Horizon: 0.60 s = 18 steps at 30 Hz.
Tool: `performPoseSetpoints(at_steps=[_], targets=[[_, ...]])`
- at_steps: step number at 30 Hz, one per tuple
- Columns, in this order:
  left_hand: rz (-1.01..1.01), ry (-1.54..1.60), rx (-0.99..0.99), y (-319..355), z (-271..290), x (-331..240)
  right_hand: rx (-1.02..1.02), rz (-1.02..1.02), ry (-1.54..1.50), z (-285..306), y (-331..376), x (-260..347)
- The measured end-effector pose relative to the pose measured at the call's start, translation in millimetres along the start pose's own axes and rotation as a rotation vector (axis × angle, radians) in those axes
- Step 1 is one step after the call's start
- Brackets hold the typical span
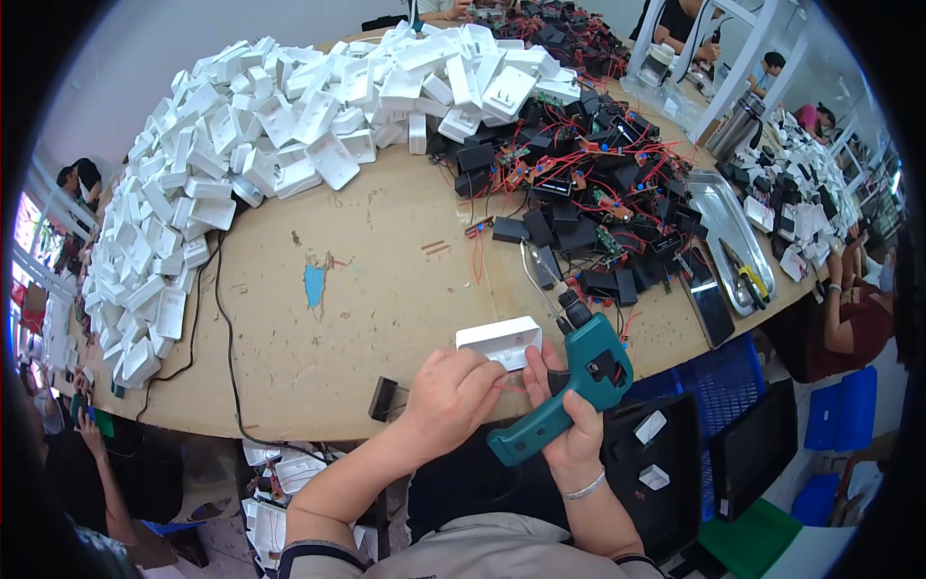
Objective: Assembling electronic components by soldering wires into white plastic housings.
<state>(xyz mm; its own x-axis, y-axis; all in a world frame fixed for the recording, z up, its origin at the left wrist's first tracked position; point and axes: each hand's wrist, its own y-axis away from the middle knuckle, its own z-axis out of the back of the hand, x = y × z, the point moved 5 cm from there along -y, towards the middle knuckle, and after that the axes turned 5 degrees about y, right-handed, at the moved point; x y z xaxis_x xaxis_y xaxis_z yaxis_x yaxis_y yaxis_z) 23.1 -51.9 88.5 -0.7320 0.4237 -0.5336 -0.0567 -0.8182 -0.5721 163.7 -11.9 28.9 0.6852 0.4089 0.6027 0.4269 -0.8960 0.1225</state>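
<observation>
A green soldering gun (579, 381) lies across my right hand (574, 429), held between thumb and palm. Its metal tip and thin feed tube point away over the table. Fingers of the same hand reach to the near side of a white plastic casing (502, 340), a hollow box with its open side up. My left hand (449, 391) is closed, fingers bent, at the casing's near left corner. Thin red wires (509, 387) show beside its fingertips; what the fingers pinch is hidden. A small black block (383, 398) sits on the table left of this hand.
White casings (318, 111) are heaped along the back and left. Black boxes, circuit boards and red wires form a pile (588, 193) at right. Beyond lie a phone (709, 299) and a metal tray (728, 217) with pliers (745, 275). A black cable (230, 338) crosses the left side. Other people sit nearby.
</observation>
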Motion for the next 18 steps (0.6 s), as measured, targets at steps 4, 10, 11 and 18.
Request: performPoseSetpoints(at_steps=[4,10,11,18], targets=[[-0.003,-0.048,0.005,-1,-1,1,0.015,0.015,-0.004,3,-1,-2],[0.02,-0.042,-0.019,-4,2,9,0.036,0.039,0.041,5,-12,0],[-0.01,-0.09,-0.043,-4,4,8,0.01,0.019,0.029,7,-13,-1],[-0.012,-0.191,-0.139,7,2,6,0.03,0.023,0.034,3,-7,3]])
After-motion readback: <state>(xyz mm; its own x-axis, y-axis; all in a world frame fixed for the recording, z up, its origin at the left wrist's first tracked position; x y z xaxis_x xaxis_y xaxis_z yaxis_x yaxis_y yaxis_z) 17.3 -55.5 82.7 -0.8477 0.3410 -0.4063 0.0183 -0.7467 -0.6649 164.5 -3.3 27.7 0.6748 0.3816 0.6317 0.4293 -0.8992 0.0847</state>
